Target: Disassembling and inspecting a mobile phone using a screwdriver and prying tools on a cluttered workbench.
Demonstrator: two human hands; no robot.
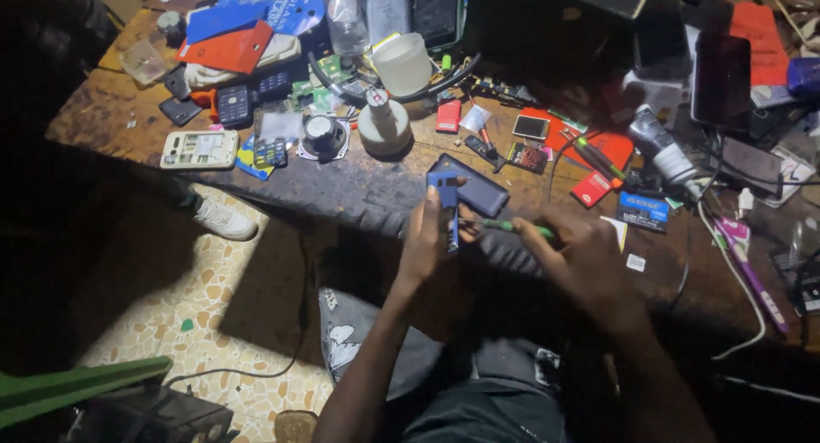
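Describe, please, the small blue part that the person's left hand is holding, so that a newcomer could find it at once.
Start at the cluttered wooden workbench and follow its near edge to the middle, where two hands meet. The left hand holds the small blue part upright, just in front of a dark phone lying flat. It alone is bright blue, narrow and lifted off the bench, with the green-handled tool in the right hand aimed at it.

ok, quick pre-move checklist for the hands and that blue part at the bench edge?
1. Left hand grips the small blue part: ok, fingers wrapped on it.
2. Right hand holds the green-handled screwdriver: ok.
3. Screwdriver tip seated on the part: cannot tell, too dim and small.
4. Part supported over the workbench edge: ok, it is at the edge beside the dark phone.
5. Loose screws near the hands: cannot tell.
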